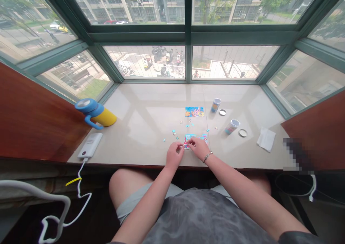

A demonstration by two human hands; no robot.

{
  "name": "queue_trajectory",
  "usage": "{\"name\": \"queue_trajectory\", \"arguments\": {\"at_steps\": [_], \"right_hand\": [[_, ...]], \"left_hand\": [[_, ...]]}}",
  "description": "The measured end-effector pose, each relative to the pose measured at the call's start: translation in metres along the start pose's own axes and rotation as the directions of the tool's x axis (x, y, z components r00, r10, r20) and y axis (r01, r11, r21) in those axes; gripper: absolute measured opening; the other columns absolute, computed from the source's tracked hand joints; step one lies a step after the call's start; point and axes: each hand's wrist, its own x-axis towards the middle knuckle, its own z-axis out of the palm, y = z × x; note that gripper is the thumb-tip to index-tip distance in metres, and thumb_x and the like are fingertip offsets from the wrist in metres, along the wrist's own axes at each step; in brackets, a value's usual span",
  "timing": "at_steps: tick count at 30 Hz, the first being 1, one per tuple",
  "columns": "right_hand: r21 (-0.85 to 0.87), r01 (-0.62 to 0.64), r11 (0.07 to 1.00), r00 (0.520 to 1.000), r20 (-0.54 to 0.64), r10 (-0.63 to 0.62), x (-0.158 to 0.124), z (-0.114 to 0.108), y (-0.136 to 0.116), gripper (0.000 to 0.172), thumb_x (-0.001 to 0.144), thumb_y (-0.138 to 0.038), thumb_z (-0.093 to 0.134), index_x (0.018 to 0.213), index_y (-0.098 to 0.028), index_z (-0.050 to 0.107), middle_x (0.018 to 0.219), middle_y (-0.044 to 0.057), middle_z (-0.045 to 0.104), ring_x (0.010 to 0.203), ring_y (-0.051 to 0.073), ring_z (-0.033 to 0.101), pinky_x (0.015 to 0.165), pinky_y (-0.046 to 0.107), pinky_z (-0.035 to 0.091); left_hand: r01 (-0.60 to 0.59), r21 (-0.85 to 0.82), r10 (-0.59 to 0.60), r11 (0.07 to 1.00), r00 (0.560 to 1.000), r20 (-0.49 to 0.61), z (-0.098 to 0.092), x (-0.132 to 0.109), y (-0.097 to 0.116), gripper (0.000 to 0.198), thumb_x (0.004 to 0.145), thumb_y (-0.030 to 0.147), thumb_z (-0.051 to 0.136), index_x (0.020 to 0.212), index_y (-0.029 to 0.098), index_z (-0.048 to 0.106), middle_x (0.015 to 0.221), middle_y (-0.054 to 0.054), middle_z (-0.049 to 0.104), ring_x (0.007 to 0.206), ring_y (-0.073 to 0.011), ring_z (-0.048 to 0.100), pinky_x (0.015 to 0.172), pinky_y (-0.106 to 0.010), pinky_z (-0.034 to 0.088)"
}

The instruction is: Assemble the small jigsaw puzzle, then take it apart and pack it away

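Note:
A small, partly built jigsaw puzzle (198, 137) lies near the front edge of the pale sill (151, 111). My left hand (174, 154) and my right hand (198, 147) meet at the puzzle's left edge, fingers pinched together on a tiny puzzle piece (186, 142). A bracelet sits on my right wrist. Several loose pieces (185, 123) are scattered just beyond my hands. A finished small puzzle (194, 111) lies farther back.
Two small tubes (215, 104) (231, 126) stand right of the puzzles, each with its lid (222, 112) (243, 132) beside it. A white napkin (266, 139) lies at right. A yellow bottle with blue cap (97, 113) and a white power bank (90, 145) with cable sit at left.

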Motion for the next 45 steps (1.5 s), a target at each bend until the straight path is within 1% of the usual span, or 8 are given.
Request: {"name": "queue_trajectory", "arguments": {"at_steps": [2, 4, 6, 12, 18, 26, 39, 45], "right_hand": [[-0.055, -0.049, 0.997, 0.999, -0.017, 0.048, 0.008, -0.008, 0.002, 0.012, 0.097, -0.027, 0.061, 0.101, -0.026, 0.072, 0.098, 0.001, 0.075, 0.089, 0.016, 0.069, 0.082, 0.029, 0.052], [-0.136, -0.081, 0.987, 0.997, 0.005, 0.082, 0.017, -0.016, 0.004, 0.013, 0.097, -0.025, 0.060, 0.101, -0.025, 0.073, 0.100, 0.002, 0.076, 0.091, 0.016, 0.069, 0.082, 0.028, 0.051], [-0.195, -0.086, 0.977, 0.994, 0.042, 0.096, 0.025, -0.021, 0.005, 0.014, 0.096, -0.023, 0.061, 0.101, -0.025, 0.074, 0.102, 0.001, 0.077, 0.092, 0.016, 0.070, 0.083, 0.027, 0.050], [-0.246, -0.064, 0.967, 0.991, 0.098, 0.091, 0.036, -0.015, 0.001, 0.013, 0.095, -0.023, 0.063, 0.100, -0.026, 0.075, 0.100, 0.001, 0.077, 0.094, 0.016, 0.070, 0.085, 0.026, 0.050], [-0.278, -0.022, 0.960, 0.991, 0.118, 0.057, 0.039, -0.006, -0.002, 0.015, 0.094, -0.022, 0.062, 0.099, -0.025, 0.076, 0.099, 0.001, 0.078, 0.095, 0.017, 0.070, 0.087, 0.026, 0.048], [-0.319, 0.007, 0.948, 0.992, 0.120, 0.033, 0.042, -0.004, -0.001, 0.016, 0.095, -0.019, 0.061, 0.098, -0.024, 0.076, 0.100, 0.002, 0.077, 0.096, 0.018, 0.069, 0.088, 0.027, 0.047], [-0.367, 0.033, 0.929, 0.989, 0.146, 0.022, 0.047, 0.001, 0.004, 0.016, 0.095, -0.019, 0.062, 0.098, -0.025, 0.076, 0.097, 0.003, 0.077, 0.094, 0.019, 0.068, 0.087, 0.028, 0.046], [-0.391, 0.084, 0.916, 0.988, 0.152, -0.026, 0.045, 0.005, 0.005, 0.013, 0.095, -0.020, 0.064, 0.097, -0.023, 0.076, 0.102, 0.007, 0.072, 0.103, 0.021, 0.063, 0.095, 0.030, 0.045]], "left_hand": [[-0.156, 0.128, 0.163, 0.980, 0.986, -0.047, 0.005, -0.005, 0.003, 0.018, 0.096, 0.029, 0.057, 0.108, 0.024, 0.069, 0.114, -0.010, 0.069, 0.110, -0.0263, 0.065, 0.101, -0.047, 0.053], [-0.280, 0.210, 0.279, 0.937, 0.960, 0.037, 0.011, -0.010, 0.006, 0.023, 0.096, 0.026, 0.057, 0.115, 0.024, 0.070, 0.124, -0.013, 0.067, 0.121, -0.0291, 0.061, 0.108, -0.050, 0.048], [-0.324, 0.259, 0.305, 0.910, 0.946, 0.110, 0.016, -0.012, 0.008, 0.028, 0.096, 0.025, 0.057, 0.121, 0.025, 0.069, 0.131, -0.014, 0.064, 0.126, -0.0307, 0.058, 0.111, -0.052, 0.045], [-0.221, 0.349, 0.220, 0.911, 0.975, 0.044, 0.018, -0.010, 0.008, 0.036, 0.094, 0.024, 0.057, 0.128, 0.024, 0.067, 0.133, -0.015, 0.065, 0.126, -0.0334, 0.056, 0.112, -0.056, 0.041], [-0.229, 0.384, 0.211, 0.894, 0.973, 0.088, 0.018, -0.010, 0.012, 0.025, 0.095, 0.026, 0.056, 0.114, 0.026, 0.072, 0.121, -0.012, 0.070, 0.118, -0.0315, 0.059, 0.108, -0.053, 0.039], [-0.240, 0.438, 0.220, 0.866, 0.971, 0.097, 0.019, -0.010, 0.014, 0.019, 0.097, 0.028, 0.054, 0.102, 0.025, 0.072, 0.107, -0.012, 0.071, 0.109, -0.0304, 0.059, 0.103, -0.050, 0.039], [-0.220, 0.434, 0.206, 0.874, 0.975, 0.080, 0.022, -0.010, 0.012, 0.019, 0.097, 0.029, 0.053, 0.101, 0.025, 0.072, 0.104, -0.012, 0.071, 0.107, -0.0305, 0.059, 0.101, -0.050, 0.039], [-0.206, 0.416, 0.190, 0.886, 0.978, 0.080, 0.021, -0.009, 0.013, 0.016, 0.095, 0.027, 0.056, 0.099, 0.024, 0.071, 0.103, -0.013, 0.071, 0.107, -0.0308, 0.059, 0.099, -0.049, 0.038]]}}
